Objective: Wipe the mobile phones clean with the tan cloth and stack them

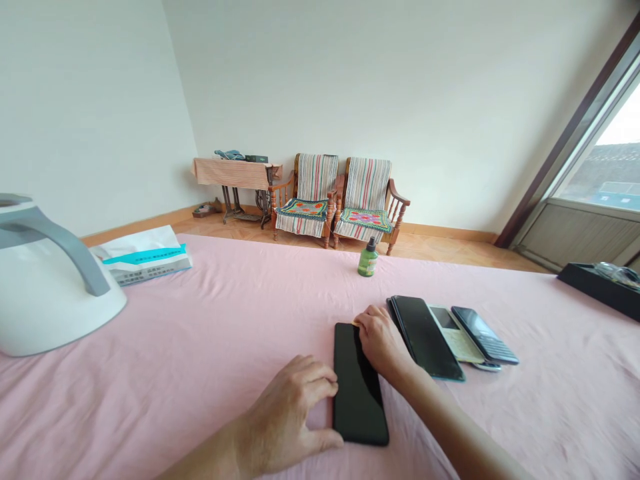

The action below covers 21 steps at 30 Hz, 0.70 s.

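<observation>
A black smartphone [357,400] lies flat, screen up, on the pink cloth in front of me. Along its left edge my left hand [295,407] holds it, with bent fingers at the side and the thumb at the lower left corner. My right hand [380,337] is closed over the phone's upper right end. A small yellowish bit peeks out at its fingertips; most of it is hidden, so its kind is unclear. Just right of that hand, stacked dark phones [425,333] lie close together, beside a pale keypad phone [457,337] and a dark keypad phone [483,333].
A green spray bottle [368,259] stands near the far edge of the pink cloth [240,307]. At left are a white kettle [55,287] with a grey handle and a tissue pack [145,257]. A black box [595,287] sits far right. Two wooden chairs [363,213] stand beyond.
</observation>
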### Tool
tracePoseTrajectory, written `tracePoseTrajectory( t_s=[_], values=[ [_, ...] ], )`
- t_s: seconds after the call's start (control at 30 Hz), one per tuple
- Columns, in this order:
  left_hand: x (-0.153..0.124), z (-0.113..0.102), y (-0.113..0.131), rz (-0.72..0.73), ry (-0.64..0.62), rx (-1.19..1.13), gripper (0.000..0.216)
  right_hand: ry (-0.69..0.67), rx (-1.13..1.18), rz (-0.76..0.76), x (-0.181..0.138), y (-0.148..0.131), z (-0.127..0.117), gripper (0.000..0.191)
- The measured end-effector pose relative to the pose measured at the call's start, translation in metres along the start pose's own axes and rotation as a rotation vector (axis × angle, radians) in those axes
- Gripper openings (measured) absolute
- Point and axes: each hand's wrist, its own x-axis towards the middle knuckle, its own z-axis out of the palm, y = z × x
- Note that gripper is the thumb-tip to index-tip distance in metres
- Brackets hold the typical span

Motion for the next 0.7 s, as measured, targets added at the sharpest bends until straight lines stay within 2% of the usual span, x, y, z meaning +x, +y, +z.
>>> tracePoseTrajectory(
  t_s=[0.13,0.33,0.47,0.6,0.7],
  values=[
    [0.000,0.001,0.001,0.009,0.006,0.030,0.043,-0.006,-0.044,0.023,0.001,0.001,-0.002,0.029],
    [0.000,0.002,0.004,-0.016,-0.004,0.057,0.040,-0.019,0.001,-0.070,0.009,-0.021,0.010,0.030],
    [0.000,0.004,0.004,0.000,0.013,0.060,0.042,-0.006,0.048,-0.088,0.006,-0.016,0.010,0.032],
    [0.000,0.005,0.005,-0.002,0.043,0.056,0.042,0.028,0.070,-0.049,-0.008,-0.003,0.001,0.033],
    [0.000,0.004,0.005,-0.009,0.040,0.050,0.043,0.023,0.127,-0.063,-0.033,-0.004,-0.007,0.034]
  ],
)
